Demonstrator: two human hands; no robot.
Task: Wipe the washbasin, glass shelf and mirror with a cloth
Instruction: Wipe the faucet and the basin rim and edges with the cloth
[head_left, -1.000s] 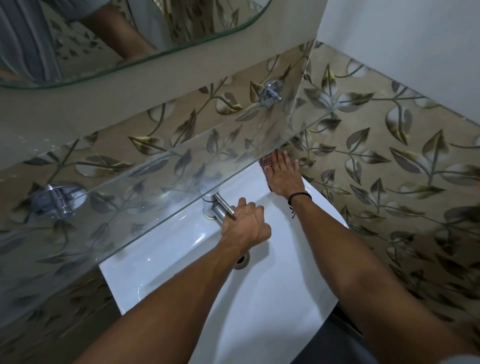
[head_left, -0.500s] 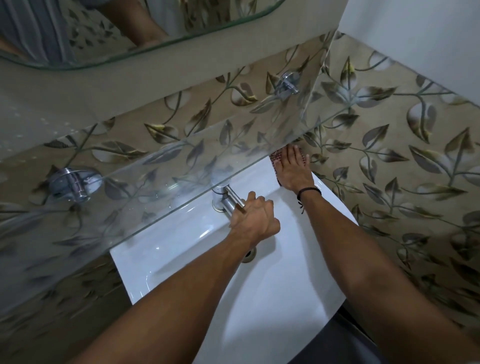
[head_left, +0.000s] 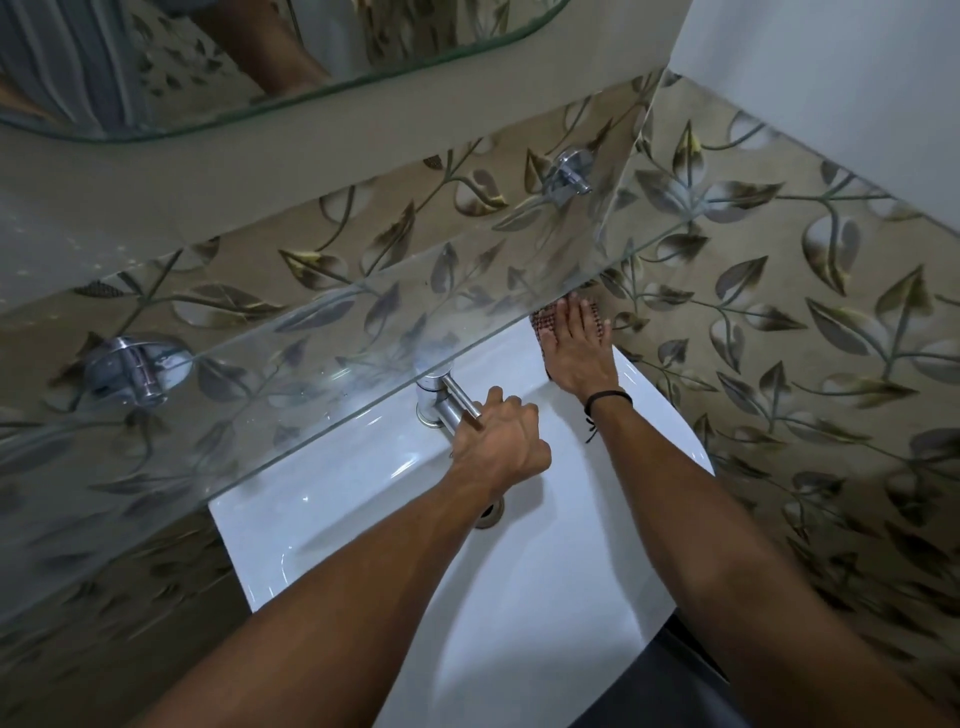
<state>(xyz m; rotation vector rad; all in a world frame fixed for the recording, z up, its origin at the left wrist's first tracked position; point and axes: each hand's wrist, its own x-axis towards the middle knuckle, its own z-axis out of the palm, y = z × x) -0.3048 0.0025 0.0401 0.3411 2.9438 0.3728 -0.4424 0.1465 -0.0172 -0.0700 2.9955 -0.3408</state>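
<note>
Wiping the washbasin (head_left: 322, 525) back corner at 1 o'clock, right under the glass shelf (head_left: 311, 364) edge. Risk: knuckles knock the shelf underside if the stroke lifts, or the cloth (head_left: 541, 318) bunches against the wall and skips the corner. Pose: the right hand (head_left: 576, 353) lies flat, fingers straight and spread, pressing the cloth onto the rim. The left hand (head_left: 498, 441) is at centre, fingers curled round the tap (head_left: 441, 400) spout, arm stretched forward. The mirror (head_left: 208, 62) is at 11 o'clock, no hand on it.

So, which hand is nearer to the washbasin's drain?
Left. The left hand grips the tap just above the drain; the right hand presses the cloth at the far right corner of the washbasin.
</note>
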